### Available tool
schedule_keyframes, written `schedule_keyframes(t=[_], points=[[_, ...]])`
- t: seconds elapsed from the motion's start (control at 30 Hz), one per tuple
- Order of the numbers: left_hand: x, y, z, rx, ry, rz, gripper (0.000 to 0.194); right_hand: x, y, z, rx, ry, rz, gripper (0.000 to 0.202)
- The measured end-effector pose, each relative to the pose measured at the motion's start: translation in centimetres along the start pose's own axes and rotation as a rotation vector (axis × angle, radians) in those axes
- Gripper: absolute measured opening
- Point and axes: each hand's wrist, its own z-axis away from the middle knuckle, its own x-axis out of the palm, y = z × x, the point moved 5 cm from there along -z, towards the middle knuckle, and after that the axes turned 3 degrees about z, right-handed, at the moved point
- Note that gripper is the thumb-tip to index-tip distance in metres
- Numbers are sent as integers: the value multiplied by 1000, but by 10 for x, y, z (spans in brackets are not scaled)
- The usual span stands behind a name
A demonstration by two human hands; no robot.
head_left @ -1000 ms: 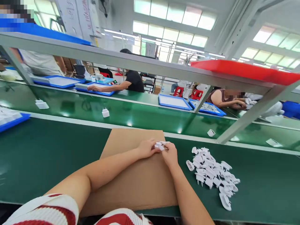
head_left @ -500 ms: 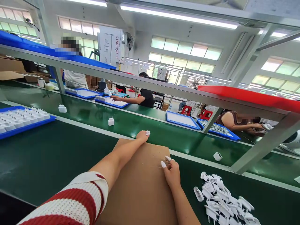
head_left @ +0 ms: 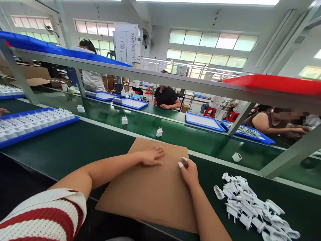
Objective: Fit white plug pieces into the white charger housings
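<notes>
A flat sheet of brown cardboard [head_left: 152, 194] lies in front of me on the dark green worktop. My left hand [head_left: 152, 156] is over its upper part, slightly blurred, fingers apart and nothing in them. At the sheet's right edge rests my right hand [head_left: 190, 171]. White covers sit on its thumb and a finger, which are apart with nothing visible between them. Beyond the cardboard, a white plug adapter [head_left: 159, 132] stands upright on the green conveyor belt, prongs up. Right of my right hand lies a loose heap of white plug parts [head_left: 247, 202].
Two more adapters [head_left: 124, 120] stand on the belt to the left, and a white shell [head_left: 237, 157] lies on the right. A blue tray [head_left: 67, 122] holds rows of adapters. A metal post [head_left: 288, 150] rises at right. Co-workers sit across the belt.
My left hand has released the adapter onto the belt and drawn back over the cardboard. My right hand remains by the cardboard's edge. The camera view has shifted.
</notes>
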Motion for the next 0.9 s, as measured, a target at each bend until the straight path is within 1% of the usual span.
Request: schedule_keyframes(t=[0.03, 0.1, 0.13, 0.17, 0.2, 0.23, 0.27, 0.3, 0.37, 0.47, 0.5, 0.53, 0.57, 0.6, 0.67, 0.7, 0.73, 0.77, 0.83, 0.9], points=[[-16, -17, 5, -98, 69, -35, 67, 1, 1, 0, 9, -10, -8, 43], [-50, -51, 9, -288, 185, -70, 66, 3, 4, -1, 27, -21, -41, 43], [-64, -65, 9, -354, 231, -80, 65, 4, 6, -1, 34, -21, -60, 42], [-74, -75, 8, -380, 265, -86, 65, 4, 7, -1, 41, -20, -77, 41], [-79, -80, 7, -375, 289, -88, 64, 5, 8, -2, 48, -17, -91, 40], [-80, -80, 7, -342, 300, -86, 62, 5, 9, -2, 57, -14, -101, 38], [-76, -75, 8, -287, 299, -77, 59, 5, 10, -2, 66, -11, -107, 38], [-67, -67, 11, -219, 285, -63, 56, 5, 10, -2, 75, -9, -111, 37], [-42, -42, 20, -74, 229, -16, 50, 4, 10, -1, 92, -13, -117, 36], [1, 2, 35, 226, 61, 107, 40, 3, 9, 0, 103, -30, -114, 36], [11, 12, 38, 303, 20, 143, 39, 3, 8, 0, 105, -33, -106, 36], [17, 17, 38, 322, 11, 164, 40, 2, 7, 0, 107, -34, -95, 35], [19, 16, 36, 268, 39, 171, 44, 2, 7, 1, 108, -34, -89, 35], [18, 9, 31, 145, 98, 166, 50, 1, 6, 1, 109, -34, -88, 35], [12, -14, 24, -152, 234, 150, 63, 0, 5, 3, 115, -35, -103, 35], [9, -24, 22, -238, 276, 155, 67, 0, 5, 3, 116, -38, -114, 34], [8, -32, 21, -266, 299, 172, 67, 0, 4, 4, 116, -42, -126, 34], [7, -37, 20, -251, 310, 194, 65, 0, 4, 4, 117, -48, -135, 33], [9, -41, 20, -179, 310, 234, 58, -1, 3, 4, 120, -58, -151, 32], [14, -39, 22, -117, 300, 258, 49, -1, 4, 4, 125, -64, -171, 32]])
